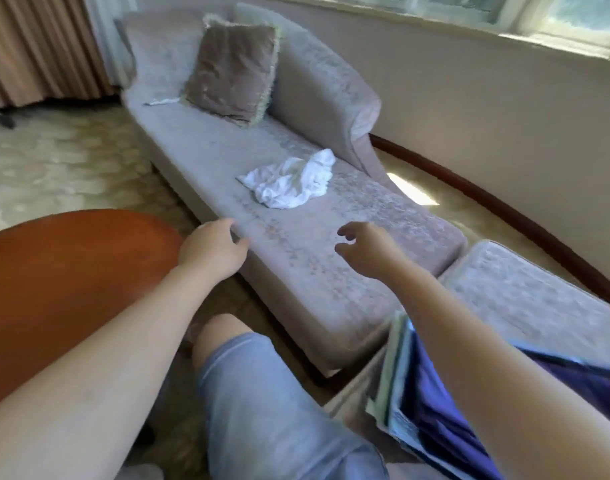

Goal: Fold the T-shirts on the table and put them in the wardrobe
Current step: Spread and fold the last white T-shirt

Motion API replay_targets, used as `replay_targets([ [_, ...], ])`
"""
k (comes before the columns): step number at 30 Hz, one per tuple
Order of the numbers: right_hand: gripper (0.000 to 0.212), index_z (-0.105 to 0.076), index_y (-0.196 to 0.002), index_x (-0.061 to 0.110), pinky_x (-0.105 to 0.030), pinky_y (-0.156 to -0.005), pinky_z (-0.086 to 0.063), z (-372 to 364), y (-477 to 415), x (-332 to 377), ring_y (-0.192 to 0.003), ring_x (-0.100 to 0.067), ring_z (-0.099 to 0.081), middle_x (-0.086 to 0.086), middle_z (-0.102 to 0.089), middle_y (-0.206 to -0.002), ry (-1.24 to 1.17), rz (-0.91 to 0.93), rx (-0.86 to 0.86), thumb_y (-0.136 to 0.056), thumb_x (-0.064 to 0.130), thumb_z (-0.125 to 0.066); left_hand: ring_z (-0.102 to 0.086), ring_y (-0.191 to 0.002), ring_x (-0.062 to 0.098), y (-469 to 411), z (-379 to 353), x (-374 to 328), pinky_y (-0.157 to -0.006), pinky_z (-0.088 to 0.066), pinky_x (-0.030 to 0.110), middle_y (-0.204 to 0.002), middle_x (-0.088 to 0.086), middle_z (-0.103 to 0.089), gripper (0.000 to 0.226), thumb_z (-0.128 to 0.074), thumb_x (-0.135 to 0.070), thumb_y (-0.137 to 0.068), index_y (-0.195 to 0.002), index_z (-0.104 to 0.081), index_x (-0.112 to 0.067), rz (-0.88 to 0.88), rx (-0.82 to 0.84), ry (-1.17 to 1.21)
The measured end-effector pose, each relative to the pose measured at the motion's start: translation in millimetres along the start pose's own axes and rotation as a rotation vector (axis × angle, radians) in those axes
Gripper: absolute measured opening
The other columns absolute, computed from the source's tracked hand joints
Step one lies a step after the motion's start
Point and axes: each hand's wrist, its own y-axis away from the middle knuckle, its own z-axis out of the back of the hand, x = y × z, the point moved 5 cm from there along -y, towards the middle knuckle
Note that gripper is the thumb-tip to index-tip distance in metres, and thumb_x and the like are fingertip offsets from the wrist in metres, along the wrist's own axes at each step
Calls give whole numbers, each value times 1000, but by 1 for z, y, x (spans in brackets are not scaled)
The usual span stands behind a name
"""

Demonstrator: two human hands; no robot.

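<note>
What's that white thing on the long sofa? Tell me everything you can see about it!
It is a white cloth, thin and soft-looking, maybe a T-shirt, too bunched to be sure. It lies crumpled in a wrinkly heap on the seat of the grey sofa, nearer than the brown cushion. Only the sofa touches it; the left hand and right hand hover near it, not touching.

left hand [211,251] outstretched, right hand [367,249] outstretched, fingers loosely curled

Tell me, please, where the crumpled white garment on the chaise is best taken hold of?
The white garment lies crumpled in a low heap on the chaise. Probably pinch its raised, bunched folds at the right end, coming from above on the near side. The left corner lies flatter.
</note>
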Motion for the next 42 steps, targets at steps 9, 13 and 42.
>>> replay_targets([
  [9,47,-40,-145,13,-31,-87,-43,-140,-194,59,-122,-27,-51,-12,-28,-152,219,65,264,-99,22,-45,-47,-129,29,-108,-11,133,-96,-45,42,-141,4,-51,49,-47,-43,-98,-144,-44,-24,261,10,-108],
  [13,48,-37,-145,8,-37,-100,-42,-191,-266,67,-128,-29,-47,-15,-21,-154,281,45,325,-99,23,-45,-37,-133,30,-149,-34,170,-104,-37,43,-146,5,-43,54,-45,-44,-99,-148,-35,-25,267,9,-190],
  [42,58,-17,-152,17,-37,-68,-38,-227,-226,39,-95,-32,-53,-17,-49,-130,-94,-35,1,-98,8,-36,-26,-143,29,-133,-68,192,-113,-32,46,-156,8,-28,56,-41,-43,-100,-151,-28,-26,248,252,-245],
])
